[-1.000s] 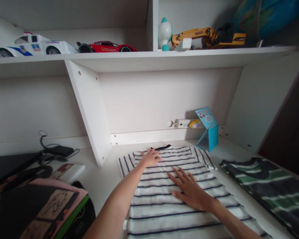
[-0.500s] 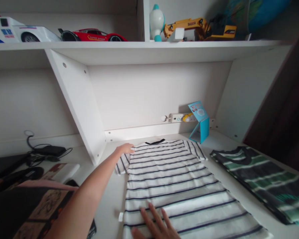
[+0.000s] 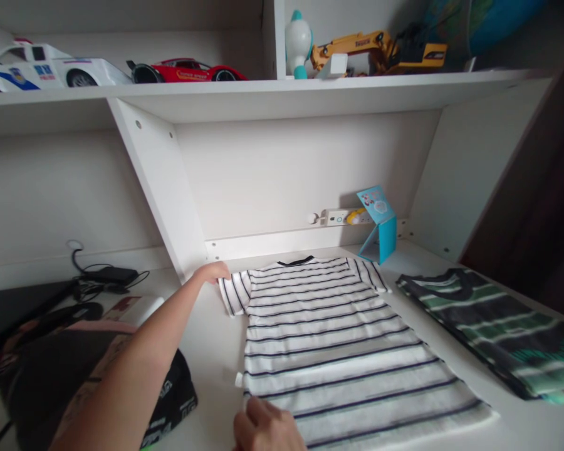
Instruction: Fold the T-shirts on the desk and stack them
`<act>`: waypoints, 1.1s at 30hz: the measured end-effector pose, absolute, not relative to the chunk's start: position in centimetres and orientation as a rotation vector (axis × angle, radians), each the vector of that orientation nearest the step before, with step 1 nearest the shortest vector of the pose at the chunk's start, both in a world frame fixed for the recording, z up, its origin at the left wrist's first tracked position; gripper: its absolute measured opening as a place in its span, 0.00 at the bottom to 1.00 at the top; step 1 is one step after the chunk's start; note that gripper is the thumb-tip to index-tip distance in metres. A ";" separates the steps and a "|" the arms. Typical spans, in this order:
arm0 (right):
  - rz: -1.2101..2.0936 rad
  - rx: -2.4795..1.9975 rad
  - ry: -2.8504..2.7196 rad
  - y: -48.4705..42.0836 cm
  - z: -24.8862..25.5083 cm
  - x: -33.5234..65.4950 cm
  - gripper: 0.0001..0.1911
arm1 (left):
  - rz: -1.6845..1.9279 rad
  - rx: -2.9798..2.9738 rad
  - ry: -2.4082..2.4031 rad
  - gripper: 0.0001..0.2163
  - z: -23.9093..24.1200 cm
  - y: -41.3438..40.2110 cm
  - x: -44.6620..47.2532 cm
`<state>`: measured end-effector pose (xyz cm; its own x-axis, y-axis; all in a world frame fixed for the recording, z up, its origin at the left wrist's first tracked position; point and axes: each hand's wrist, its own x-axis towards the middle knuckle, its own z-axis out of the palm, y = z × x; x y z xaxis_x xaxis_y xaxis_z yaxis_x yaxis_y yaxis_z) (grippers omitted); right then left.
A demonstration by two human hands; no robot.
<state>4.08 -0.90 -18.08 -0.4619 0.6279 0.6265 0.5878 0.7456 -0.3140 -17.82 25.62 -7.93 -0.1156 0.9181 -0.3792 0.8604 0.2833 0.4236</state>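
Note:
A white T-shirt with thin dark stripes (image 3: 329,338) lies flat on the white desk (image 3: 207,351), its dark collar toward the back wall. My left hand (image 3: 212,273) reaches far forward and is closed on the edge of the shirt's left sleeve, by the upright shelf panel (image 3: 162,188). My right hand (image 3: 266,427) sits at the bottom edge of the view, fingers curled on the shirt's near left side. Part of that hand is cut off by the frame.
A dark green-striped shirt (image 3: 493,329) lies to the right. A blue card stand (image 3: 380,225) and a power strip (image 3: 341,217) sit at the back. Dark bags and a book (image 3: 89,363) and cables (image 3: 101,279) fill the left. Toy cars (image 3: 183,69) and a yellow excavator (image 3: 380,53) stand on the shelf above.
My left hand slid from the collar area out to the left sleeve and closed on it. My right hand drew back from the shirt's middle to its near left side and curled.

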 end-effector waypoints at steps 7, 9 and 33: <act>0.854 -1.165 -1.792 -0.6 -12.0 14.1 0.01 | 0.667 1.291 1.605 0.04 -5.0 27.0 -14.7; 0.860 -1.218 -1.766 -0.8 -12.5 15.9 0.03 | 0.792 1.235 1.519 0.05 -4.8 28.0 -11.7; -0.606 -0.900 -2.274 -0.6 -17.2 17.8 0.21 | 1.134 1.775 1.684 0.12 -14.3 26.9 0.2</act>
